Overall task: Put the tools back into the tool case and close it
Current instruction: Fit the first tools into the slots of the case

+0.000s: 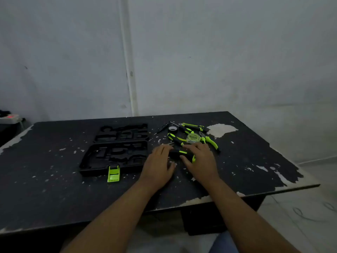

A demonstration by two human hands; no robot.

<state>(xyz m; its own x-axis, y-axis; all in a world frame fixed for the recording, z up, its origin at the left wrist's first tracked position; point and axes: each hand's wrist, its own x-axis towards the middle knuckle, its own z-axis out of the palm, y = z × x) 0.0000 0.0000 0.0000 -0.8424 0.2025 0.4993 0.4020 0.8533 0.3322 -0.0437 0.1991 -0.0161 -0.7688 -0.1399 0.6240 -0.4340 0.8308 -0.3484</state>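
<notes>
Bracketing a black-and-green tool (182,153) with left hand (158,161) and right hand (200,159), just right of the open tool case (94,170).
Lies long axis left-to-right on the bench (54,189): left hand flat, fingers straight, at its left end; right hand draped over its right end, clasped or merely resting cannot tell. Shows bare moulded recesses in both case halves; leaves pliers (209,141), tape measure (193,138) and tape roll (172,129) heaped just beyond.

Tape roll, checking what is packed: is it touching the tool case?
Apart. Head view shows bare table between the tape roll and the tool case.
</notes>
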